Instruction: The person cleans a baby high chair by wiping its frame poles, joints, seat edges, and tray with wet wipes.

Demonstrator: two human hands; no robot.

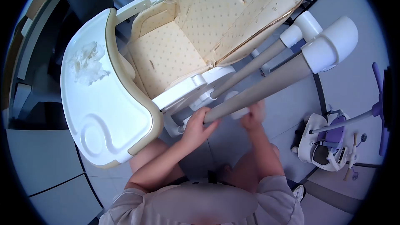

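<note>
A cream high chair (162, 54) with a dotted padded seat stands in front of me. My left hand (199, 130) is closed around the lower part of its thick grey leg tube (258, 88), thumb on the near side. On the other side of the tube, my right hand (254, 116) is closed and smeared by motion. At its fingers is a blurred white wipe (238, 113), partly hidden by the tube. A crumpled heap of white tissue (88, 63) lies on the chair's white tray (114, 110).
A white and purple child's ride-on (325, 141) stands on the tiled floor to the right. White end caps (331, 43) top the leg tubes at the upper right. Dark furniture (41, 66) lies beyond the tray on the left. My bent legs are below the chair.
</note>
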